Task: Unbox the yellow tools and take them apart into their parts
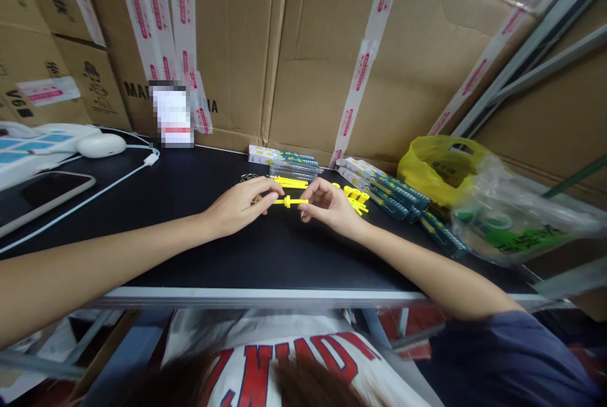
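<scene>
Between my hands, just above the black tabletop [294, 261], lies a thin yellow plastic rod with a collar [288, 202]. My left hand [241, 206] has its thumb and fingers closed around the rod's left end. The right end is pinched in the fingertips of my right hand [332, 206]. A small shiny bit shows below those fingertips, too small to name. Right behind the rod lie more yellow sticks [291, 183]. Beside my right hand sits a group of short yellow plastic parts [358, 197], partly hidden by it. Dark thin metal pieces [249, 177] show behind my left hand.
Slim printed boxes [384, 182] lie at right, near a yellow bag [427, 164] and a clear plastic bag [512, 224]. Another box [265, 154] and clear plastic cases [298, 171] are behind. At left are a phone [42, 195], a cable and a power strip [47, 141]. Cardboard walls the back.
</scene>
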`<state>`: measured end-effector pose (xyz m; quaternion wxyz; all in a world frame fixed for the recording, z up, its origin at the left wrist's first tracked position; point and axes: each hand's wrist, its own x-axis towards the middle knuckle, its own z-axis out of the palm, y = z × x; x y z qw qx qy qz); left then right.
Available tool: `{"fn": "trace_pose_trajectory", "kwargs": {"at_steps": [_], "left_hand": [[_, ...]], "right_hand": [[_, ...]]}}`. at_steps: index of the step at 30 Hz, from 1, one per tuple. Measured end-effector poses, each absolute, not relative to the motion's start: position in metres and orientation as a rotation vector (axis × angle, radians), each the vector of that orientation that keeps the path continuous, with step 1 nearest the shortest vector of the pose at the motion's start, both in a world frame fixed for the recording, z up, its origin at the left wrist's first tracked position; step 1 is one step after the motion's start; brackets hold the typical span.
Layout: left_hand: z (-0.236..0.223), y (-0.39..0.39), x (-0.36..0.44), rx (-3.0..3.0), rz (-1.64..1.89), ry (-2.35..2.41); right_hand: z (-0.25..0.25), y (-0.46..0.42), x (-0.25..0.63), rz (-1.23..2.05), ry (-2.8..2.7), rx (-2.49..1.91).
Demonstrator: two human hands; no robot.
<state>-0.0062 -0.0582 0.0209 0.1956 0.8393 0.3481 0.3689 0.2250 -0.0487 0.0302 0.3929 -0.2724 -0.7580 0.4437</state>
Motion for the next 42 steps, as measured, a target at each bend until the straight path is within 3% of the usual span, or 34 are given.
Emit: {"fn": "trace_pose_trajectory", "kwargs": {"at_steps": [16, 20, 33, 42], "left_hand": [[0.017, -0.064, -0.004, 2.857, 0.878, 1.062], [0.017, -0.066, -0.002, 2.976, 0.928, 0.877], [0.013, -0.066, -0.002, 2.887, 0.811, 0.861], [0.015, -0.066, -0.002, 2.867, 0.806, 0.898]], "right_hand": [[0.028, -0.065, 0.222, 0.691, -2.185, -0.741], [0.028, -0.067, 0.221, 0.630, -2.235, -0.751], [0.029, -0.063, 0.223, 0.386, -2.321, -0.649], [0.028, -0.057, 0.227, -0.122, -2.429, -0.627]]}}
